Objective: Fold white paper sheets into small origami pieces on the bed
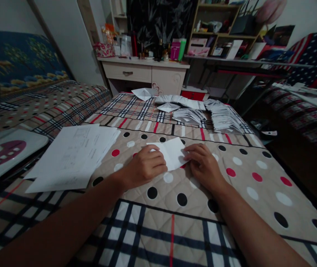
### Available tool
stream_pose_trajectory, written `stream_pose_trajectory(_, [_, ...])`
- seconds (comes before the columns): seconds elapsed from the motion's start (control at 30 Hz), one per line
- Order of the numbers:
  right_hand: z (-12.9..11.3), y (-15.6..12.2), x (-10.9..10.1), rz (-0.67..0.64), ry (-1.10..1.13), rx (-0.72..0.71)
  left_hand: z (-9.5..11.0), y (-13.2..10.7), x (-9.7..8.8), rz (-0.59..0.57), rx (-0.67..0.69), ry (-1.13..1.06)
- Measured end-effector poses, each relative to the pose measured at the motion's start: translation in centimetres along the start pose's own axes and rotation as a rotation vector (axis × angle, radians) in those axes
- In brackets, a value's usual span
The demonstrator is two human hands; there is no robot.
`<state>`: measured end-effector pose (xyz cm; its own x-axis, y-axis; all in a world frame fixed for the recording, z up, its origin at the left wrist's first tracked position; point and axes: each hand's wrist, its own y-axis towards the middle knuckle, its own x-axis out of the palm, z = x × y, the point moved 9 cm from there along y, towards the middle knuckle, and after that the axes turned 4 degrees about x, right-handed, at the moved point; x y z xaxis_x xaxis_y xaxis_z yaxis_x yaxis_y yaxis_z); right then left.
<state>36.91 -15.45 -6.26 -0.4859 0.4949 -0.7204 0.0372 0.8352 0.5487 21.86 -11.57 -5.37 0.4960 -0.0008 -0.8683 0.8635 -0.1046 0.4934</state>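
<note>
A small white folded sheet of paper [173, 152] lies on the dotted bed cover, with a crease running down it. My left hand [145, 166] rests on its left side, fingers curled over the edge and gripping it. On the right side, my right hand [204, 165] has its fingers closed on the paper's edge; the thumb is largely hidden. To the left lies a loose stack of printed sheets [72, 154]. Beyond my hands are rows of folded papers [225, 115], a shorter bundle of them [189, 115] and a separate folded piece [144, 93].
The quilted cover [158, 230] is plaid and dotted. A white and purple plastic object [3, 155] stands at the left edge. Behind the bed is a white dresser [127, 72] with bottles and boxes; shelves [216, 35] and a desk stand to its right.
</note>
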Motion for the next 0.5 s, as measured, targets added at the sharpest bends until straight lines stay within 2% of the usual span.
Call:
stream_pose_trajectory(0.17, [-1.2,0.0,0.2,-0.018,-0.130,0.036,1.9,0.3,1.4,-0.065,0.073,-0.032])
stream_pose_trajectory(0.27, [-1.7,-0.2,1.1,-0.076,-0.092,0.116,2.3,0.3,2.0,-0.088,0.060,-0.078])
stream_pose_trajectory(0.43, [1.2,-1.2,3.1,-0.168,0.103,0.475,-0.2,-0.2,2.6,-0.049,-0.106,-0.359])
stream_pose_trajectory(0.5, [2.3,-1.5,3.4,-0.178,0.153,0.570,-1.3,-0.5,2.8,-0.040,-0.172,-0.458])
